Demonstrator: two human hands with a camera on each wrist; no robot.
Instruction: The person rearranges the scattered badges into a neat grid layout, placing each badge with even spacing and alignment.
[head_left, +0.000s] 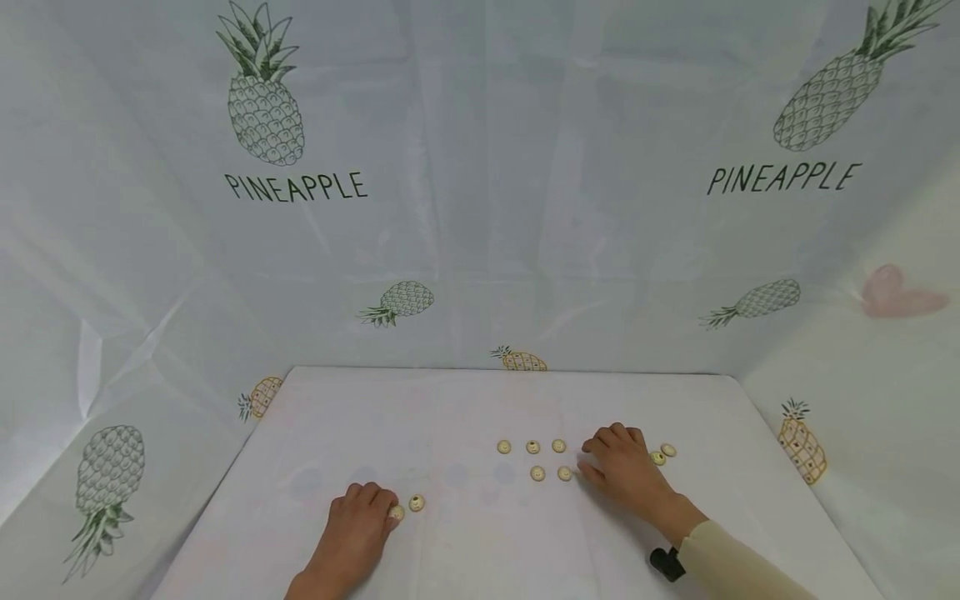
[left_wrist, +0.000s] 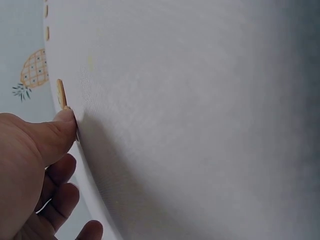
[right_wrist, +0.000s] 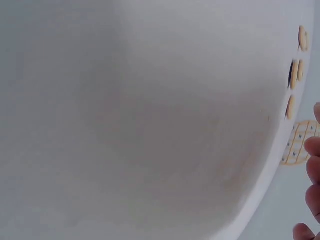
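Note:
Small round pale-wood discs with dark marks on their faces lie on the white table. At the left front, the left hand [head_left: 356, 533] has its thumb and fingers at the edge of one disc [head_left: 397, 512], pinching it low over the tabletop. In the left wrist view the thumb [left_wrist: 61, 131] covers most of that disc. Right beside it lies another disc [head_left: 417, 502]. The right hand [head_left: 624, 468] hovers just right of a two-row group of discs [head_left: 558, 446], its fingers loosely bent and nothing seen in them.
Two more discs [head_left: 668, 450] sit close together behind the right hand, one partly hidden by it. A white cloth [head_left: 480, 208] printed with pineapples hangs behind and beside the table [head_left: 465, 400]. A black device [head_left: 666, 564] is at the right wrist.

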